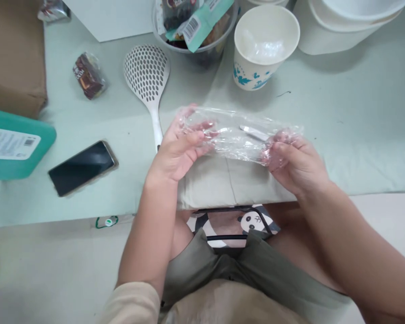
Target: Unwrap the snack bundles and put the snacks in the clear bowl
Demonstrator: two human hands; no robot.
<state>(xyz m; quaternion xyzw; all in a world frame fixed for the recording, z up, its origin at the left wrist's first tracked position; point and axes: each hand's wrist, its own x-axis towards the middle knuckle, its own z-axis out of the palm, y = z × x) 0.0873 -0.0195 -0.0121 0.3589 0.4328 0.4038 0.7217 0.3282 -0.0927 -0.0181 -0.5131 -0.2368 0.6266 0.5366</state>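
A crinkled clear plastic bag [234, 135] is stretched between my two hands above the near part of the table. My left hand [184, 148] grips its left end, thumb in front and fingers partly seen through the film. Closed on the right end is my right hand [292, 157]. A thin, pale flat strip [254, 133] shows at the bag beside my right fingers; its kind and whether it lies inside the bag I cannot tell. Just left of my left hand, a white slotted skimmer [146, 74] rests on the table, its handle end partly hidden behind my wrist.
A paper cup [266, 74] with clear plastic inside stands beyond the bag. Behind are a tub of packets [202, 56] and stacked white containers [337, 38]. Leftward lie a wrapped snack [88, 75], a phone [83, 168], a teal container [42, 137] and a brown box [15, 58].
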